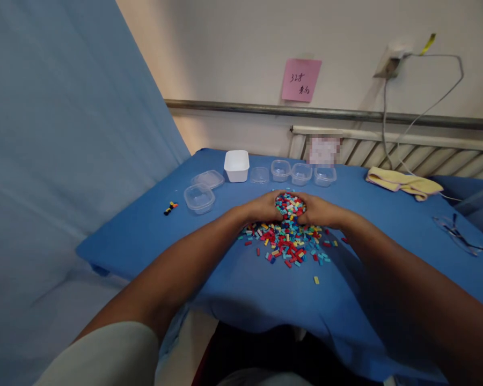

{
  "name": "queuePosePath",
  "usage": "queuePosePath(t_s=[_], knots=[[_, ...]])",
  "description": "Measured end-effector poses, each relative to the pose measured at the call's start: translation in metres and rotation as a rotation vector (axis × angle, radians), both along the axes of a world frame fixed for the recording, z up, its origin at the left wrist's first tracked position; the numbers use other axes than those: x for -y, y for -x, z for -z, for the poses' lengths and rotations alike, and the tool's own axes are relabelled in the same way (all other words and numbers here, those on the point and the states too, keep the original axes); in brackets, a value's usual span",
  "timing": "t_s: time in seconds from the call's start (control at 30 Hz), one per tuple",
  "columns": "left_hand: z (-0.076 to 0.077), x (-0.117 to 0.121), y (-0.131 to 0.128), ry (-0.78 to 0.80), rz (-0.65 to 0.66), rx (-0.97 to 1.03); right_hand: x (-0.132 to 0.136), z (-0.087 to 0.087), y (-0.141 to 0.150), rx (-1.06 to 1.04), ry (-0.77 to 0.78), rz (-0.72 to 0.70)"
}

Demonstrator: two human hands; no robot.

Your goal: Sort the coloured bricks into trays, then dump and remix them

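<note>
Many small building bricks [290, 244] in red, yellow, teal, blue and white lie in a loose heap on the blue sheet. My left hand [266, 207] cups the left side of a rounded clump of these bricks at the far part of the heap. From the other side my right hand [319, 209] curves around the same clump, its fingertips close to those of the left. The fingers of both hands are bent inward and partly hidden by the bricks. Whether a clear tub sits under the clump, I cannot tell.
Behind the heap stand a white tub [237, 167] and clear tubs [280, 169], with a clear lid [260, 175]. Another clear tub [199, 198] and a few dark bricks [170, 208] are left. A yellow cloth [404, 182] and glasses [459, 236] lie right. A blue curtain [64, 134] hangs left.
</note>
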State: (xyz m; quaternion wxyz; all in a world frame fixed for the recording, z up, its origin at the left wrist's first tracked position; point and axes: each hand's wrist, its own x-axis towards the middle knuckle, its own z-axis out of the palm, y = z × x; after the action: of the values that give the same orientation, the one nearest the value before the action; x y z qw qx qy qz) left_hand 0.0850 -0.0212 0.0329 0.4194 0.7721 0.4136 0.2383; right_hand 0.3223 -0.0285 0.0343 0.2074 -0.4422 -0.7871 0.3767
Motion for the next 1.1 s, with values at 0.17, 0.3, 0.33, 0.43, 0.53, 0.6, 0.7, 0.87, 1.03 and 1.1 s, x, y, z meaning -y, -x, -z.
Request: queuePosePath(t_s=[0.17, 0.3, 0.33, 0.43, 0.53, 0.6, 0.7, 0.87, 1.03, 1.1], knots=[[-0.020, 0.005, -0.002, 0.155, -0.066, 0.058, 0.006, -0.015, 0.003, -0.215, 0.193, 0.023], [-0.047, 0.013, 0.002, 0.183, -0.093, 0.073, 0.011, -0.033, 0.005, -0.300, 0.232, 0.036], [-0.052, 0.014, 0.004, 0.167, -0.093, 0.074, 0.012, -0.037, 0.006, -0.292, 0.212, 0.035], [-0.059, 0.016, 0.011, 0.099, -0.086, 0.070, 0.015, -0.039, 0.004, -0.299, 0.183, 0.012], [-0.052, 0.020, 0.022, 0.063, -0.048, 0.019, 0.020, -0.032, -0.007, -0.264, 0.146, -0.051], [-0.044, 0.025, 0.033, 0.062, -0.018, -0.052, 0.026, -0.024, -0.022, -0.173, 0.050, -0.089], [-0.027, 0.037, 0.053, -0.073, -0.077, -0.206, 0.040, -0.005, -0.055, -0.031, -0.105, -0.080], [0.006, 0.054, 0.077, -0.205, -0.351, -0.325, 0.067, 0.048, -0.091, 0.136, -0.252, 0.192], [0.023, 0.058, 0.034, -0.192, -0.410, -0.262, 0.079, 0.073, -0.035, 0.095, -0.227, 0.331], [0.021, 0.055, 0.003, -0.199, -0.421, -0.194, 0.076, 0.065, 0.001, 0.010, -0.218, 0.334]])
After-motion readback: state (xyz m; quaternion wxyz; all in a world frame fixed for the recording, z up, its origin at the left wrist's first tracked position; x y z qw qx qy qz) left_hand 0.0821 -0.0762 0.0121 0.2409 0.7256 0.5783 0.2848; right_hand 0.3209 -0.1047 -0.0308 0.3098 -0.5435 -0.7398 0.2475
